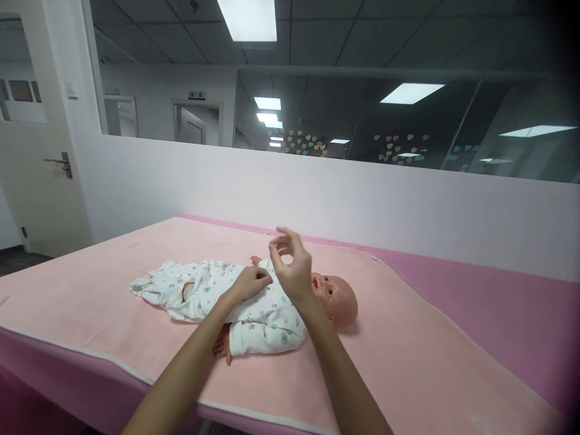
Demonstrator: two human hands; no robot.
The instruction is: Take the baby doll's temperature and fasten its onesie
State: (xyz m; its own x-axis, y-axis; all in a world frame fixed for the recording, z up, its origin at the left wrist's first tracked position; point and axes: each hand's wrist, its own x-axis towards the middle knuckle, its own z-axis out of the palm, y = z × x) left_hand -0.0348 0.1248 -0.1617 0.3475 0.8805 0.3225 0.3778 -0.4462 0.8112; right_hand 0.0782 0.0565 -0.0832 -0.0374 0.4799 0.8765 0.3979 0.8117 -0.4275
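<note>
Head camera looks down and forward over a bed covered with a pink blanket (pixel 408 338), on which a baby doll (pixel 272 302) lies on its back, roughly midway between the near edge and the far edge. Its bare head (pixel 338 299) points toward the right end of the bed, and its legs point toward the left end. The doll wears a white printed romper (pixel 212 290) whose loose leg ends spread flat on the blanket.

The left hand (pixel 249 283) rests on the doll's chest, fingers curled down onto the romper fabric; whether it pinches the cloth or only presses on it cannot be told from here. The right hand (pixel 292 266) is raised just above the doll's shoulder and neck, clear of the fabric, with the fingers loosely bent and parted and the thumb apart from them (nothing lies between them). Its forearm crosses in front of the doll's near side, close to the face.

One small doll hand (pixel 223 347) pokes out of the near sleeve, lying on the blanket toward the near edge. Behind the bed's far edge runs a low white partition wall (pixel 408 199) with dark glass above it, and a closed door (pixel 36 151) stands at the left.
</note>
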